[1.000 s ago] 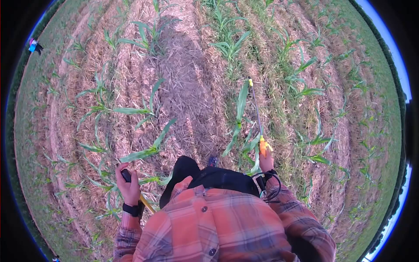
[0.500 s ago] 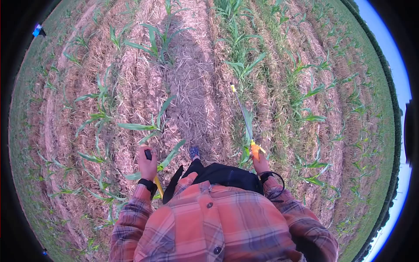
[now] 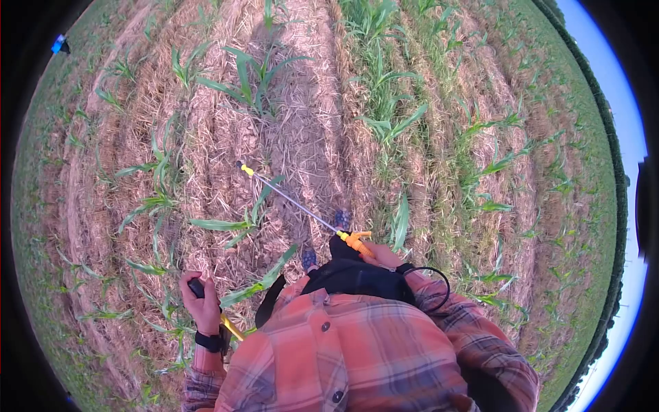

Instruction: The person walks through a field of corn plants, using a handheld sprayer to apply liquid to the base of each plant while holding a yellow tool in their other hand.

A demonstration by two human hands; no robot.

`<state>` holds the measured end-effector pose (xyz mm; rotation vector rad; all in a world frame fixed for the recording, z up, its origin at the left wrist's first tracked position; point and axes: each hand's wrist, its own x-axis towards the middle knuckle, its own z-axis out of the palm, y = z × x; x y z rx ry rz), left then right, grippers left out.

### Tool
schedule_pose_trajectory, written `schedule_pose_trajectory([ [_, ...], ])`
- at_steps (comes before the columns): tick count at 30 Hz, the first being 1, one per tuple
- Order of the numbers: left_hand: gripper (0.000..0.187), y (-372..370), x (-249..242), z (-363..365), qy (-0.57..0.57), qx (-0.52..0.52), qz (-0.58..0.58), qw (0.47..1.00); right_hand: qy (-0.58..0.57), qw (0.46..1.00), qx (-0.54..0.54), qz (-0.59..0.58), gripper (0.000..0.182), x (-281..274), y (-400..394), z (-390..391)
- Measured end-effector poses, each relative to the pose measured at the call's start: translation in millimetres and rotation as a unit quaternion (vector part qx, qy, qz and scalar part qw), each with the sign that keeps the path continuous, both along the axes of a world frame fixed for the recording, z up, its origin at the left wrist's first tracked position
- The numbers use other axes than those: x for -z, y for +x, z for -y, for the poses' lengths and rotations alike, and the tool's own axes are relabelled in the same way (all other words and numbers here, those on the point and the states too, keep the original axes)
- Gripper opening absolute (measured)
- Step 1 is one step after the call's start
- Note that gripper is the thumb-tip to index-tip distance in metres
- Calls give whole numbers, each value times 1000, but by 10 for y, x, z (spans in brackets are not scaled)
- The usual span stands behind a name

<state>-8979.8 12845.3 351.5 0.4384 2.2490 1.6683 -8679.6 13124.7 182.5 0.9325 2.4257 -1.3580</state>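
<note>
My right hand point(image 3: 382, 255) is closed around the orange handle of a spray wand point(image 3: 295, 204), in front of my body. Its thin metal tube slants up and left, ending in a yellow and black nozzle point(image 3: 245, 168) above the straw-covered ground beside a young corn plant point(image 3: 240, 224). At lower left, my left hand point(image 3: 200, 305) grips the black end of a yellow lever point(image 3: 232, 327), which runs back toward my left side. Part of the lever is hidden by my hand and sleeve. A black hose point(image 3: 439, 278) loops by my right wrist.
Rows of young corn point(image 3: 254, 79) and grassy strips point(image 3: 374, 41) run ahead on both sides. Dry straw and bare soil point(image 3: 298, 130) lie between them. My two shoes point(image 3: 342, 220) show below me. A tree line point(image 3: 604, 117) borders the field at right.
The spray wand has swung from right to left, and my right hand has moved inward with it. My left hand and the lever have moved down and left. A second shoe has come into view.
</note>
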Motion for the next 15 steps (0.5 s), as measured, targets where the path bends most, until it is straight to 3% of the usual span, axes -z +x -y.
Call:
schedule_pose_trajectory([
  [2, 17, -40, -92, -107, -21, -44, 19, 999, -56, 997, 9, -44, 32, 143, -73, -137],
  [4, 17, -235, 319, -215, -91, -37, -62, 993, -95, 994, 32, -46, 32, 278, -209, -321],
  [5, 17, -303, 480, -400, -109, -41, -21, 993, -133, 989, 57, -40, 32, 311, -248, -429],
  [6, 17, -371, 673, -638, -142, -12, -133, 981, -134, 988, 58, -42, 32, 327, -288, -554],
  [7, 17, -443, 913, -814, -165, -14, -140, 976, -81, 995, 46, -17, 32, 331, -360, -699],
  [8, 17, -511, 1090, -1011, -137, -13, -56, 989, -29, 999, 34, 8, 33, 338, -434, -838],
  [10, 17, -524, 902, -1531, -208, 18, -111, 972, -5, 999, 32, -7, 34, 366, -448, -1121],
  [15, 16, -696, 1021, -2363, -201, 62, -136, 968, 42, 985, 164, 32, 33, 370, -277, -1734],
])
